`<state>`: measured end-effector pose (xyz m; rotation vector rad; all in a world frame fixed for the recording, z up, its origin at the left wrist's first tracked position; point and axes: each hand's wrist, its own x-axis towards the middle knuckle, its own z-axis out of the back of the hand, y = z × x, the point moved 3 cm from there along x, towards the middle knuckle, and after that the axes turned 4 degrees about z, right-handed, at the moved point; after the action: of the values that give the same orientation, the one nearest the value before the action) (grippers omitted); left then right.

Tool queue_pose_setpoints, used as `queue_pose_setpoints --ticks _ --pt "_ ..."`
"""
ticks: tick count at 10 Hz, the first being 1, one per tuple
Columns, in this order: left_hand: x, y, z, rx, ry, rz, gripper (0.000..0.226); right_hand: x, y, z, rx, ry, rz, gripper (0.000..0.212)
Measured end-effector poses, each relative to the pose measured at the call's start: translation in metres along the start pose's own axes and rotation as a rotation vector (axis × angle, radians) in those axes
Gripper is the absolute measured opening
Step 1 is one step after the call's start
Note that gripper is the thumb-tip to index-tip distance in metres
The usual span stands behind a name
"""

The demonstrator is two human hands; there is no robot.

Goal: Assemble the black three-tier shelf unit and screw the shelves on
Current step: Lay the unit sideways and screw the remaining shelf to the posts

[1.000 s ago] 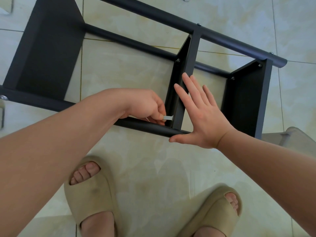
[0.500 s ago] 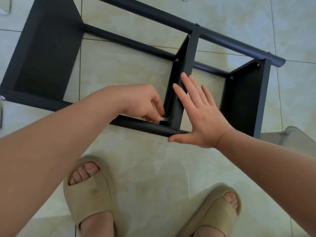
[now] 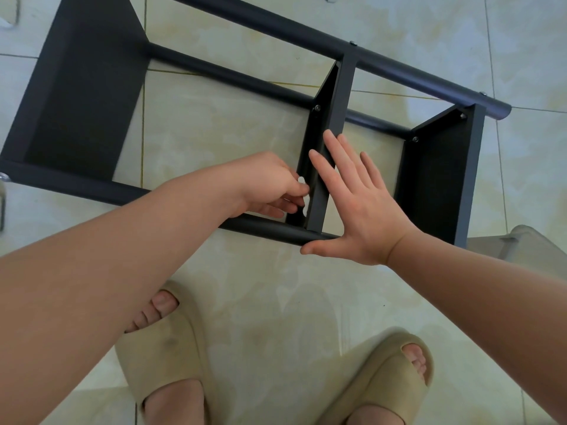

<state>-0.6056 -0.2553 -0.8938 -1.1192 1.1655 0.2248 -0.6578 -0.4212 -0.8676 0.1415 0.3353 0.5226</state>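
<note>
The black three-tier shelf unit (image 3: 233,78) lies on its side on the tiled floor, its shelves standing on edge between round black poles. My left hand (image 3: 270,185) pinches a small white tool (image 3: 302,180) against the left face of the middle shelf (image 3: 326,142), just above the near pole (image 3: 270,230). My right hand (image 3: 359,207) presses flat, fingers straight, on the right side of that shelf, thumb along the near pole. Screw heads show at the shelves' far corners (image 3: 317,108). The near screw is hidden by my left fingers.
A large shelf (image 3: 76,87) closes the unit's left end, a third shelf (image 3: 441,176) the right end. My feet in beige slippers (image 3: 162,354) stand just below the near pole. A grey object (image 3: 521,240) sits at the right edge, a metal piece (image 3: 2,191) at the left edge.
My left hand has turned and lifted a little, so the white tool now sticks up instead of pointing sideways at the shelf. My right hand has stayed flat on the shelf.
</note>
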Motion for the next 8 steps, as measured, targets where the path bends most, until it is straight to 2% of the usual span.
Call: queue_pose_setpoints --ticks 2,5,8 --pt "0.0011 -0.0024 0.0035 -0.063 -0.153 -0.069 0.004 0.0002 0.0001 0.0000 -0.001 0.009 -0.005 0.126" --pt "0.0001 -0.0027 0.0035 -0.111 -0.113 -0.076 0.007 0.0000 0.0006 0.0002 0.003 0.006 -0.002 0.126" --pt "-0.0012 -0.0030 0.0039 -0.008 -0.102 -0.057 0.007 0.0003 0.0003 0.0000 -0.013 0.006 -0.004 0.126"
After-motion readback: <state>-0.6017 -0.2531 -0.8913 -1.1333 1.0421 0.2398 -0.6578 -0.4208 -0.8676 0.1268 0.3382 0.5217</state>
